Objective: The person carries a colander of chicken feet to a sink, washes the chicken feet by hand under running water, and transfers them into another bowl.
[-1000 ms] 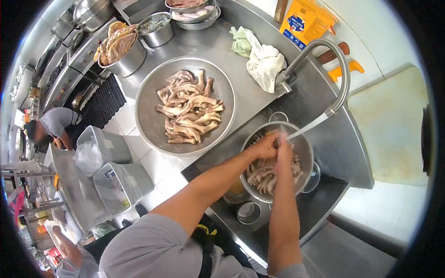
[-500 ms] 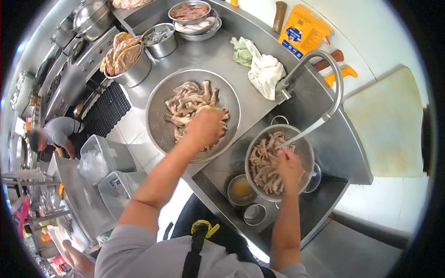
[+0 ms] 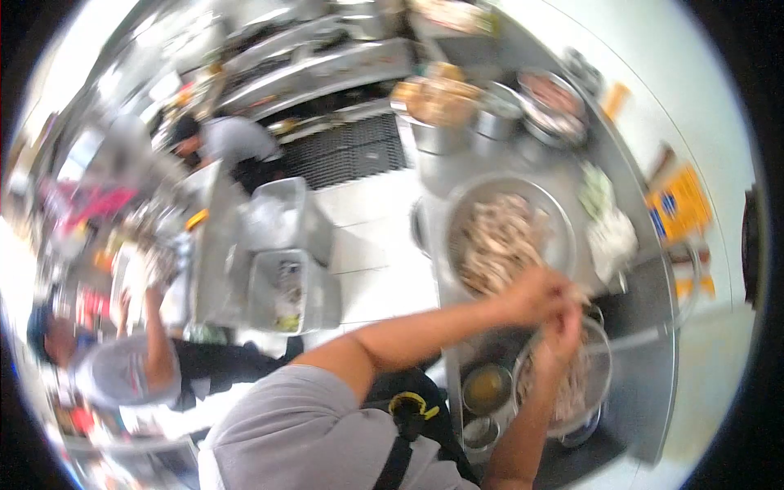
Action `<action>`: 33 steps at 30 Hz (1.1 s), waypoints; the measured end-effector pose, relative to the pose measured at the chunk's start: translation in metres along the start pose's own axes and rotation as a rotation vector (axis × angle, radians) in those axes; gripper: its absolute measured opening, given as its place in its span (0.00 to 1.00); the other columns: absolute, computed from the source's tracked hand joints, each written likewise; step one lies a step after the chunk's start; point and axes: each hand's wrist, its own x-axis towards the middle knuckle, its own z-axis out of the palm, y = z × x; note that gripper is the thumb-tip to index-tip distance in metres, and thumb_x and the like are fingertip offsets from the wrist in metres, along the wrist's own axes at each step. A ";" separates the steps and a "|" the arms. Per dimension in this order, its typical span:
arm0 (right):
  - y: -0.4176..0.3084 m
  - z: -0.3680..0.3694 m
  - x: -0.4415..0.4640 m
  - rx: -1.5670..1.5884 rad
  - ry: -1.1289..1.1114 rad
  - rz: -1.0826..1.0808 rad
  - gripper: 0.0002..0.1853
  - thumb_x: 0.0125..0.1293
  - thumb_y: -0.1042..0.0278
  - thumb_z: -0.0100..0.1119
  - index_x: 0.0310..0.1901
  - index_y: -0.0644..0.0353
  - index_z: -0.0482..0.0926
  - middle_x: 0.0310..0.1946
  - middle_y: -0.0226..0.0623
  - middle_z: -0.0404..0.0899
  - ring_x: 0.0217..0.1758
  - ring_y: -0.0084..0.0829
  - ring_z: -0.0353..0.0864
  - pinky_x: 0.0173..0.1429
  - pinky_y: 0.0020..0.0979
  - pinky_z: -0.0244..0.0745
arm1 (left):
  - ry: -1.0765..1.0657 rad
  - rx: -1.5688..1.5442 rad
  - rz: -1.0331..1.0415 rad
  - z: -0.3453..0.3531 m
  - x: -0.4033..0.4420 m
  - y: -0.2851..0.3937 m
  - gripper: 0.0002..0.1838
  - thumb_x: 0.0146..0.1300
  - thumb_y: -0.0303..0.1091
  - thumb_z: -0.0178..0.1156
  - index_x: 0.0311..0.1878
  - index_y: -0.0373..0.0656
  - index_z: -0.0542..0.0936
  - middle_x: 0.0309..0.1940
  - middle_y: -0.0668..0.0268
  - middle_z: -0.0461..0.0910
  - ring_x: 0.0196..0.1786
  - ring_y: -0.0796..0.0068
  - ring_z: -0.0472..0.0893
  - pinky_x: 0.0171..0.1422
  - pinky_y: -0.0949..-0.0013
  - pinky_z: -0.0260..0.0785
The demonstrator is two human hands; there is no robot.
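Observation:
My left hand point(image 3: 535, 298) and my right hand point(image 3: 562, 333) meet above the near edge of the sink, fingers closed. A pale piece, blurred but apparently a chicken foot point(image 3: 581, 292), pokes out from between them. Beyond my left hand, a wide perforated steel colander point(image 3: 559, 237) on the counter holds a heap of chicken feet point(image 3: 500, 241). Below my right hand, a steel pot point(image 3: 606, 363) in the sink contains more chicken feet point(image 3: 567, 392), partly covered by my wrist and forearm. The curved faucet point(image 3: 694, 286) is smeared by motion.
Small steel bowls point(image 3: 487, 388) sit beside the pot. A pot of yellowish pieces point(image 3: 441, 102), a bowl of meat point(image 3: 551, 90) and cloths point(image 3: 611, 241) stand around the colander. Grey bins point(image 3: 298, 286) are on the floor. Two co-workers point(image 3: 237, 139) are at the left.
The view has swung left, bringing a second co-worker into sight. My left hand has left the colander and my right hand has risen from the pot; they now meet.

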 end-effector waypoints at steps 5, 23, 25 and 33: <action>0.018 -0.018 -0.045 -0.163 0.021 0.071 0.28 0.73 0.70 0.54 0.71 0.67 0.60 0.57 0.41 0.76 0.57 0.31 0.77 0.59 0.27 0.73 | 0.178 -0.098 -0.143 0.011 -0.063 0.042 0.11 0.61 0.37 0.64 0.38 0.39 0.82 0.29 0.56 0.82 0.33 0.57 0.83 0.39 0.58 0.73; -0.043 0.035 -0.206 0.185 -0.498 0.131 0.30 0.71 0.73 0.51 0.72 0.67 0.57 0.46 0.44 0.81 0.37 0.26 0.79 0.36 0.25 0.76 | 0.533 0.270 -0.119 -0.021 -0.272 0.124 0.05 0.54 0.31 0.59 0.25 0.42 0.76 0.23 0.54 0.76 0.29 0.47 0.76 0.32 0.54 0.66; -0.053 0.050 -0.217 0.217 -0.485 0.144 0.31 0.70 0.70 0.56 0.72 0.64 0.58 0.37 0.36 0.79 0.31 0.22 0.77 0.33 0.22 0.72 | 0.554 0.296 -0.169 -0.032 -0.285 0.132 0.06 0.53 0.31 0.59 0.24 0.42 0.75 0.21 0.52 0.76 0.28 0.47 0.76 0.32 0.53 0.66; -0.072 0.077 -0.247 0.203 -0.576 0.052 0.31 0.68 0.75 0.58 0.71 0.66 0.60 0.32 0.33 0.77 0.28 0.20 0.73 0.30 0.22 0.68 | 0.620 0.344 -0.361 -0.050 -0.324 0.157 0.10 0.58 0.34 0.57 0.25 0.37 0.76 0.23 0.48 0.77 0.31 0.44 0.79 0.35 0.50 0.70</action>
